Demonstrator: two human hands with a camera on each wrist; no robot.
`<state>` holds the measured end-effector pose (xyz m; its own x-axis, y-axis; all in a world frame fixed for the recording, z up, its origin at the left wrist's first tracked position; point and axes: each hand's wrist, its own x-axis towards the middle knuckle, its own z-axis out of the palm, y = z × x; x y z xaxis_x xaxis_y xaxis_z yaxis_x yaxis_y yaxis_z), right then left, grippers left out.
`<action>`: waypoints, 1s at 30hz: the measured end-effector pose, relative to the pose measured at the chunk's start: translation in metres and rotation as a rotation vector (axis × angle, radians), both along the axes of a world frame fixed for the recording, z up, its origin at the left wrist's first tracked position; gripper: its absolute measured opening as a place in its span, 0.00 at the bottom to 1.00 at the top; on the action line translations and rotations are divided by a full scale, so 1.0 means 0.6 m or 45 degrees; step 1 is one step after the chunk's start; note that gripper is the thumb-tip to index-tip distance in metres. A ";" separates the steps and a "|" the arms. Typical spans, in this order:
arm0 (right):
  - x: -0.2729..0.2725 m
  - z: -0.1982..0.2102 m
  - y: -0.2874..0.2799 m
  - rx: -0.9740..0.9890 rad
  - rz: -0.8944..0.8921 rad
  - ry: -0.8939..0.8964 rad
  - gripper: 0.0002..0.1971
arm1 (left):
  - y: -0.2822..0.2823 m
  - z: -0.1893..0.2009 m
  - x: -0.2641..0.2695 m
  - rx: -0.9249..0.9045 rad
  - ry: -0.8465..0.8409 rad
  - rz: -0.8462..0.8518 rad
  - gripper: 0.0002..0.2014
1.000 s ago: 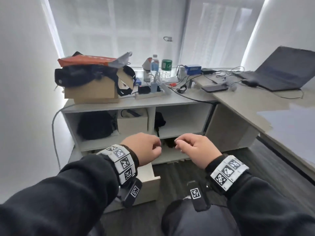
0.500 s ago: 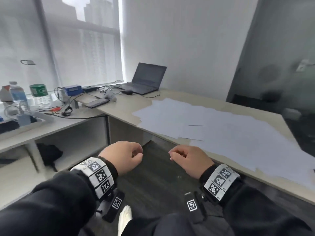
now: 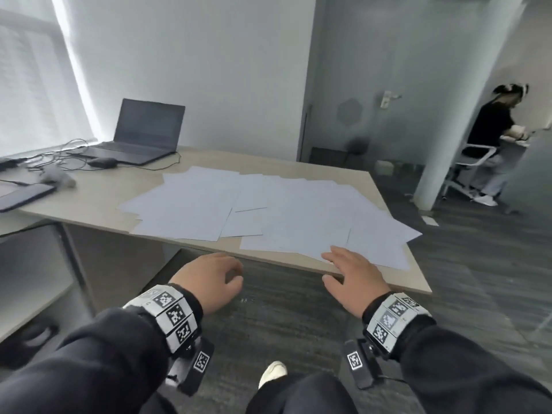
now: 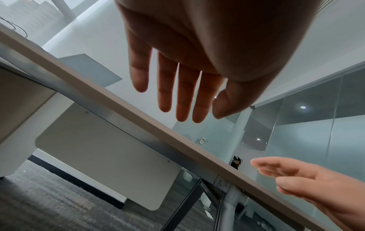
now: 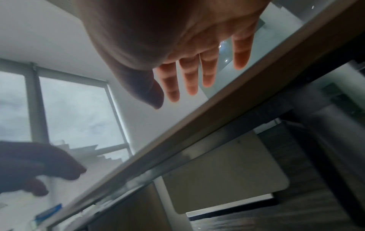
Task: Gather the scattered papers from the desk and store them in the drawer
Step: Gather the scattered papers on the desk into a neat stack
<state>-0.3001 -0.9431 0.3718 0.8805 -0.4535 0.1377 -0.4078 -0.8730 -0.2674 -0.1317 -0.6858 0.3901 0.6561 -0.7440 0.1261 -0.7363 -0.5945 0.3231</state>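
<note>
Reaching with my right hand (image 3: 352, 276) spread and my left hand (image 3: 209, 279) loosely open, both empty, I'd slide the thin, slippery papers (image 3: 268, 210) strewn over the desk (image 3: 89, 210) together by their edges.

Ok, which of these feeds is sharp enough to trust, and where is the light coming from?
Head view: papers and desk fairly sharp, edges bowed, daylight from the window at left. Left wrist view: left hand backlit and dark, right hand smeared. Right wrist view: soft throughout, motion blur along the desk edge.
</note>
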 end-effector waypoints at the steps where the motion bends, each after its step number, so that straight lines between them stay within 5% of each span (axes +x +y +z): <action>1: -0.001 -0.004 -0.005 -0.009 -0.013 0.048 0.29 | -0.012 -0.004 0.007 -0.016 -0.005 -0.016 0.14; 13: -0.015 -0.030 -0.077 -0.114 -0.238 0.159 0.37 | -0.185 -0.055 0.051 0.008 -0.006 -0.177 0.30; 20: -0.029 -0.044 -0.092 -0.221 -0.244 0.118 0.37 | -0.231 -0.069 0.025 0.085 -0.227 -0.197 0.39; 26: -0.037 -0.050 -0.089 -0.174 -0.185 -0.091 0.31 | -0.225 -0.082 0.023 -0.044 -0.278 -0.224 0.27; 30: -0.051 -0.059 -0.101 -0.180 -0.298 -0.033 0.34 | -0.216 -0.071 0.024 -0.062 -0.228 -0.238 0.15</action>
